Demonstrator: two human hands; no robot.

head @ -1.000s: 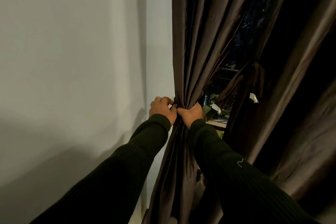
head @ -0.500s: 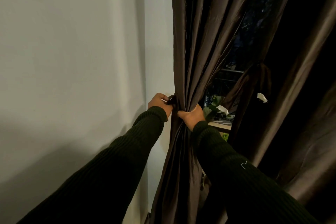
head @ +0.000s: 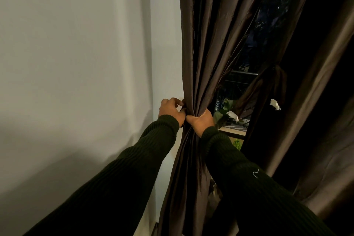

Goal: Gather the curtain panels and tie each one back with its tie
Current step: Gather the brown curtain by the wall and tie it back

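The left brown curtain panel [head: 206,48] is hanging beside the pale wall [head: 76,63] and is being pinched into a narrow waist at mid height. The right hand [head: 200,119] is wrapping around that gathered waist from the window side, with the thumb pressing across the front folds and the fingers hidden behind the cloth. The left hand [head: 171,110] is sitting at the wall-side edge of the same bunch, its fingers curling in and touching the fabric edge; something dark is lying between its fingertips and the cloth, but whether that is the tie or only a fold cannot be told. Both arms are wearing dark ribbed sleeves [head: 134,178]. Below the hands the panel is flaring out again toward the floor. To the right, a second brown curtain panel [head: 316,92] is hanging, already cinched by its tie [head: 275,80], which is knotted around it. Between the two panels a dark window [head: 266,25] is showing, with green leaves [head: 223,113] and a white flower [head: 232,116] near the sill.
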